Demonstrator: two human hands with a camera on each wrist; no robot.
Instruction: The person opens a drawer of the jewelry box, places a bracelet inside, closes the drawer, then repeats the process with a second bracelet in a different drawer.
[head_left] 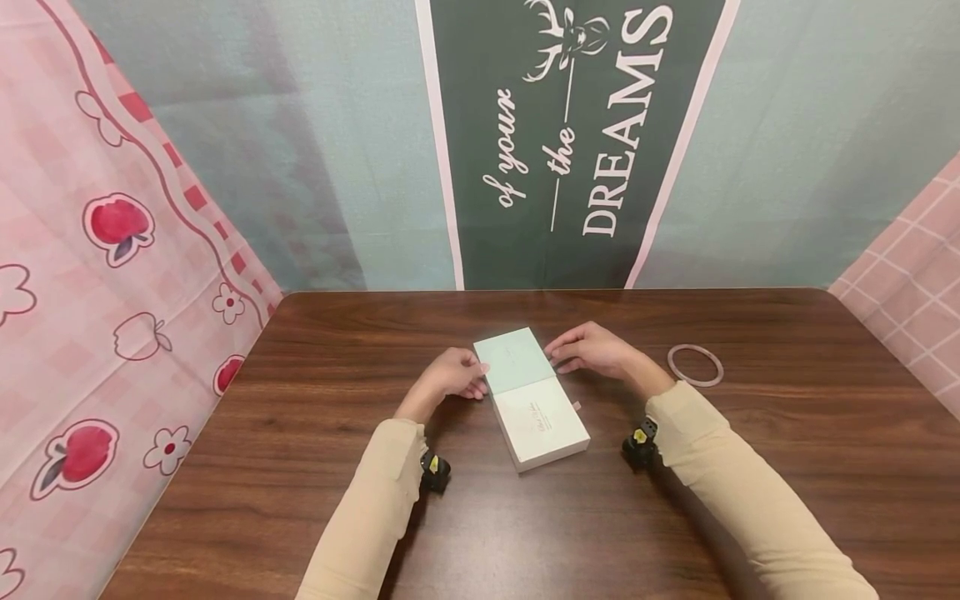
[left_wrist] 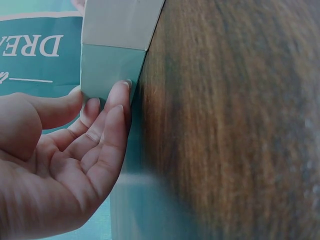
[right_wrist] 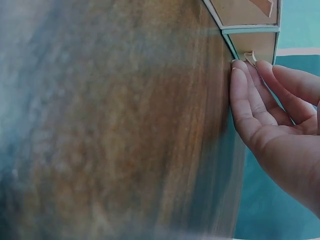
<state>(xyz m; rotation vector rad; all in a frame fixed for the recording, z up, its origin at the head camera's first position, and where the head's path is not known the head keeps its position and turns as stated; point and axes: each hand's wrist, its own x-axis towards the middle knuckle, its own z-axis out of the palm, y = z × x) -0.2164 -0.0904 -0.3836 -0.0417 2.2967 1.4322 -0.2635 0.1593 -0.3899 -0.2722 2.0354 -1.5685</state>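
Observation:
A mint-green box lies flat on the table, its near edge against a white box with faint printed lettering. My left hand touches the mint box's left side, thumb at the upper edge and fingertips along the side wall, as the left wrist view shows. On the opposite side, my right hand has its fingertips at the wall. Right at those fingertips a small ribbon tab sticks out of the mint box. Another tab projects from the white box's right side.
A pale pink ring lies on the brown wooden table to the right of my right hand. Behind the table hangs a cloth with lettering. A pink patterned cloth hangs along the left.

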